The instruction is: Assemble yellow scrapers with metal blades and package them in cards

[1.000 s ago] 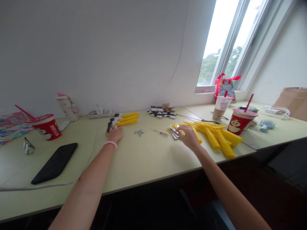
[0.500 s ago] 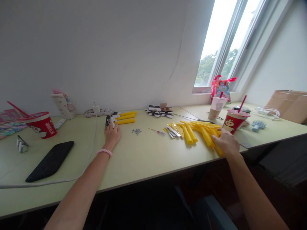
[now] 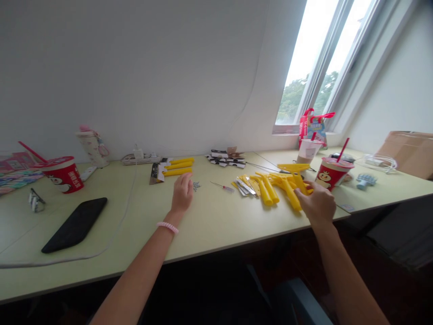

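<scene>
My right hand (image 3: 318,204) is closed around a yellow T-shaped plastic scraper (image 3: 293,168), lifted with its wide head pointing up. Just left of that hand lies a pile of similar yellow scrapers (image 3: 269,192). Silver and yellow flat blade-like pieces (image 3: 245,185) are beside the pile. My left hand (image 3: 182,193) is over the table with loosely bent fingers and nothing visible in them. Small screws (image 3: 196,185) lie right beside it, partly covered. Beyond it are yellow-handled scrapers with black-and-white cards (image 3: 157,172). A screwdriver (image 3: 223,186) rests between the screws and blades.
Black-and-white cards (image 3: 226,158) are heaped near the wall. A red cup (image 3: 333,174) stands close behind my right hand, another red cup (image 3: 64,175) at left. A black phone-like slab (image 3: 75,225) and a white cable (image 3: 117,230) lie on the left side.
My left hand has left the carded scrapers and moved right, toward the screws. My right hand has raised one yellow scraper from the pile. The view has shifted slightly.
</scene>
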